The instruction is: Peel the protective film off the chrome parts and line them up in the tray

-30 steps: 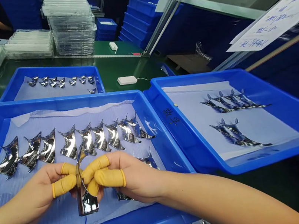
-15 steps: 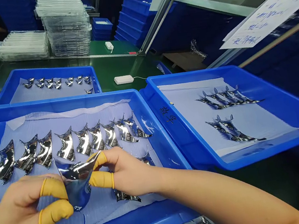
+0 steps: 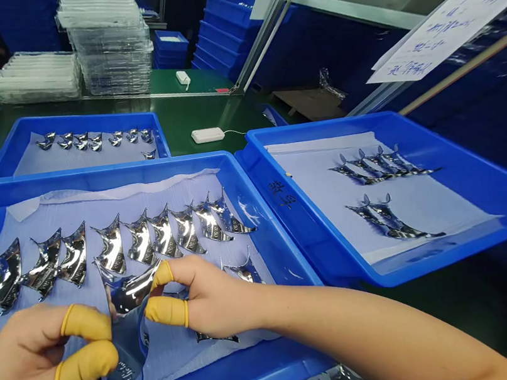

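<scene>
The left hand (image 3: 35, 356) and right hand (image 3: 207, 298) pinch just apart, the right forearm (image 3: 365, 332) stretching in from the lower right.

Head-worn view, facing forward and down, close above left hand (image 3: 35, 356), right hand (image 3: 207, 298), blue plastic tray (image 3: 90, 177)

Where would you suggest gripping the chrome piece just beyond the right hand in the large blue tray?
Probably grip the chrome piece by its broad middle, from the near side, using the right hand once it releases another piece: that hand lies closest, and the slim points face away.
</scene>
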### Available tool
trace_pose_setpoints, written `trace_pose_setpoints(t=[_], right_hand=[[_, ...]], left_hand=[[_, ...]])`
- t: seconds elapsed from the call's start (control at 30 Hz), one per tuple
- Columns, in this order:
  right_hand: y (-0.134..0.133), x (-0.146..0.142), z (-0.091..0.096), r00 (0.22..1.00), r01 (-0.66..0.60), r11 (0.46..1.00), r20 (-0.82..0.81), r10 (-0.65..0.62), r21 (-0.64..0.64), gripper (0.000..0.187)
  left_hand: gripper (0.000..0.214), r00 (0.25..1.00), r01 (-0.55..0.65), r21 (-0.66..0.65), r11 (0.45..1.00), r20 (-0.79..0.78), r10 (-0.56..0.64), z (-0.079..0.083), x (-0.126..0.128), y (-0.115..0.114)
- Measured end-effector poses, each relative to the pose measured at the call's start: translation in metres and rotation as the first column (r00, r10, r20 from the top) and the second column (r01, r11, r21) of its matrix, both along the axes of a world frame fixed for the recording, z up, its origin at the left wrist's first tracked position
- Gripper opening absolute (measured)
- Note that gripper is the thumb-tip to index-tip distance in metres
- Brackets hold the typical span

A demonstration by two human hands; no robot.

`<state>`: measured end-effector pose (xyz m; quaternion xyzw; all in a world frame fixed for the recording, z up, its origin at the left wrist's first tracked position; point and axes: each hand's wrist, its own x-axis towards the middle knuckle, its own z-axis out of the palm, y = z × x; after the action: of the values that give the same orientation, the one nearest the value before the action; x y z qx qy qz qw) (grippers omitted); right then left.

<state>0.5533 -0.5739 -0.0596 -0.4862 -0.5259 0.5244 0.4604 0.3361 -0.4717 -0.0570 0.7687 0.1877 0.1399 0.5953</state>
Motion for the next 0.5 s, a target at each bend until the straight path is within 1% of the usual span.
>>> trace_pose_setpoints(t=[0.03, 0.07, 0.1, 0.13, 0.17, 0.27, 0.33, 0.4, 0.43, 0.5], right_hand=[[0.000, 0.000, 0.000, 1.000, -0.002, 1.000, -0.007, 0.002, -0.014, 0.005], [0.000, 0.000, 0.001, 1.000, -0.006, 1.000, -0.013, 0.005, -0.025, 0.005], [0.000, -0.001, 0.001, 1.000, -0.008, 0.999, -0.018, 0.007, -0.032, 0.006], [0.000, -0.001, 0.001, 1.000, -0.009, 0.999, -0.020, 0.008, -0.035, 0.007], [0.000, -0.001, 0.000, 1.000, -0.011, 0.999, -0.021, 0.010, -0.035, 0.007], [0.000, -0.001, -0.001, 0.999, -0.028, 0.998, -0.036, 0.027, -0.048, 0.009], [0.001, 0.000, -0.001, 0.996, -0.055, 0.996, -0.067, 0.051, -0.067, 0.009], [0.002, 0.001, 0.001, 0.993, -0.068, 0.996, -0.097, 0.061, -0.065, 0.009], [0.002, 0.002, 0.003, 0.993, -0.064, 0.996, -0.104, 0.058, -0.061, 0.009], [0.001, 0.003, 0.009, 0.996, -0.031, 0.997, -0.092, 0.024, -0.075, 0.010]], left_hand=[[0.013, 0.999, -0.013, -0.180, 0.984, -0.048, 0.004, -0.001, 0.000, 0.001], [0.014, 0.996, -0.028, -0.329, 0.944, -0.086, 0.000, -0.002, 0.001, 0.001], [0.012, 0.994, -0.045, -0.424, 0.904, -0.111, -0.002, -0.003, 0.001, 0.002], [0.011, 0.992, -0.063, -0.466, 0.882, -0.127, 0.003, -0.003, 0.002, 0.002], [0.011, 0.990, -0.076, -0.481, 0.873, -0.139, 0.009, -0.003, 0.002, 0.002], [0.012, 0.985, -0.097, -0.472, 0.876, -0.169, 0.018, 0.000, 0.005, 0.002], [0.013, 0.982, -0.106, -0.423, 0.900, -0.188, 0.027, 0.002, 0.008, 0.004], [0.016, 0.977, -0.119, -0.309, 0.943, -0.208, 0.055, 0.003, 0.012, 0.008], [0.018, 0.971, -0.142, -0.237, 0.961, -0.224, 0.088, 0.003, 0.013, 0.011], [0.027, 0.947, -0.226, -0.110, 0.968, -0.258, 0.192, 0.003, 0.012, 0.020]])
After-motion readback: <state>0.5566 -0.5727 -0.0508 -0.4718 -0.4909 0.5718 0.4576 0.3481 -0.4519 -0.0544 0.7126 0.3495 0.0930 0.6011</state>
